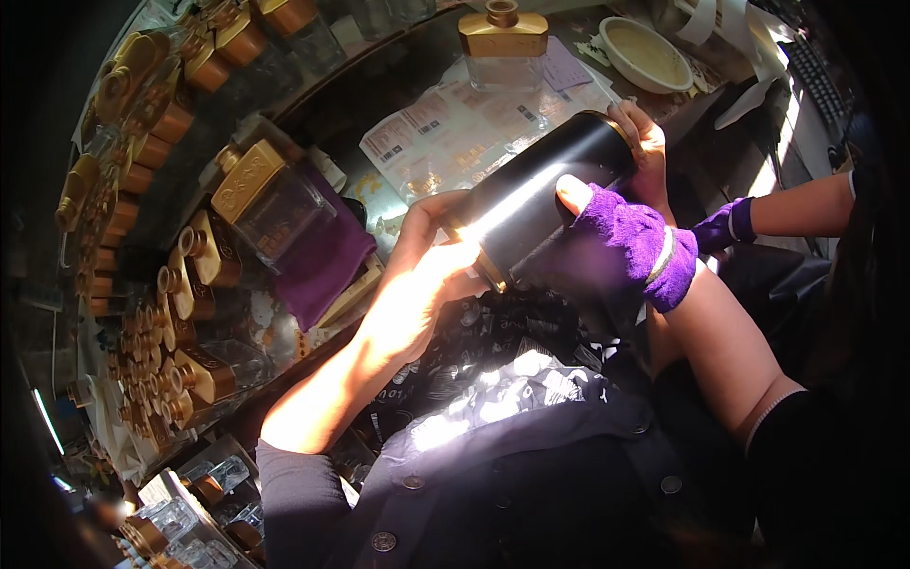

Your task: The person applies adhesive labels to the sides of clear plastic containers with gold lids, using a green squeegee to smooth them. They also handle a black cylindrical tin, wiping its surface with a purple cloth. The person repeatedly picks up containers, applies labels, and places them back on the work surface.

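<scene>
A glossy black cylindrical canister [531,194] with gold bands at its ends is held tilted above my lap. My bare left hand [427,247] is closed round its lower left end, part of the fingers washed out by sunlight. At the upper right end, my bare right hand [646,142] grips the rim, its forearm mostly hidden behind another person's arm. That person's purple-gloved hand [621,232] presses its thumb on the canister's side. The same person's other gloved hand [725,226] stays farther right, apart from the canister.
A clear bottle with a gold cap [502,43] stands behind on printed sheets [450,128], near a white bowl [646,55]. Left of me, another gold-topped bottle [275,204] rests on a purple cloth [327,251]. Several rows of gold-capped bottles [213,251] line the left side.
</scene>
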`<state>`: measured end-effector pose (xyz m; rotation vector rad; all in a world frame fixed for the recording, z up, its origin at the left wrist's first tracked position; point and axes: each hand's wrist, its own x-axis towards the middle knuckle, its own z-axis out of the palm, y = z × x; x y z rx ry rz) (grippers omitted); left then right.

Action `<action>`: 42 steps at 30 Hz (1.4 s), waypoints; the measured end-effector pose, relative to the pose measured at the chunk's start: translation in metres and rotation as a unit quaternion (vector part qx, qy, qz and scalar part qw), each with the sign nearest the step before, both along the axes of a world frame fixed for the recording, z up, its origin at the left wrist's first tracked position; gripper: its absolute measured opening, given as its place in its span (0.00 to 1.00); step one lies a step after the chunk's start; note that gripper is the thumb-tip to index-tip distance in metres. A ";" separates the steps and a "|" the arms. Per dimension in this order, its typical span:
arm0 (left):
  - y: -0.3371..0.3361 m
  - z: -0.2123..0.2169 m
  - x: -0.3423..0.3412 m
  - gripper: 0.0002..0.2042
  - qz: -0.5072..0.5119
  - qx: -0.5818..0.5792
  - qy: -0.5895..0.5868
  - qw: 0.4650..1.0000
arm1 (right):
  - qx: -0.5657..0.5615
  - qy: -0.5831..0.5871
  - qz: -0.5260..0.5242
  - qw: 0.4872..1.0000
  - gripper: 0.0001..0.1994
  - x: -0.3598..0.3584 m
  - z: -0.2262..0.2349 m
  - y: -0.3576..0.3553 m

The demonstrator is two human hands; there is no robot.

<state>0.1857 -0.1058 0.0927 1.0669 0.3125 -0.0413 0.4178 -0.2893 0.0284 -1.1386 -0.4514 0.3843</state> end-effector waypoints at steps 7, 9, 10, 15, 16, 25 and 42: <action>-0.002 -0.007 -0.006 0.32 0.016 -0.016 -0.021 1.000 | -0.007 -0.025 0.008 1.000 0.09 -0.001 0.001 0.004; -0.003 -0.010 -0.008 0.32 0.025 -0.013 -0.023 0.999 | -0.006 -0.033 0.018 0.999 0.09 0.004 -0.004 0.003; -0.004 -0.011 -0.010 0.32 0.030 -0.014 -0.024 0.999 | -0.008 -0.037 0.023 0.999 0.09 0.003 -0.004 0.003; -0.002 -0.013 -0.015 0.30 0.035 0.011 -0.002 0.999 | -0.039 -0.076 0.008 0.996 0.09 -0.005 0.005 0.009; -0.001 -0.012 -0.016 0.30 0.034 0.021 0.008 0.999 | -0.044 -0.090 0.003 0.995 0.09 -0.006 0.007 0.011; -0.002 -0.032 -0.037 0.23 0.113 -0.076 -0.033 0.990 | -0.059 -0.128 0.046 0.989 0.10 -0.017 0.022 0.034; 0.006 -0.048 -0.065 0.34 0.146 -0.028 -0.083 0.985 | -0.059 -0.245 0.104 0.962 0.08 -0.028 0.040 0.065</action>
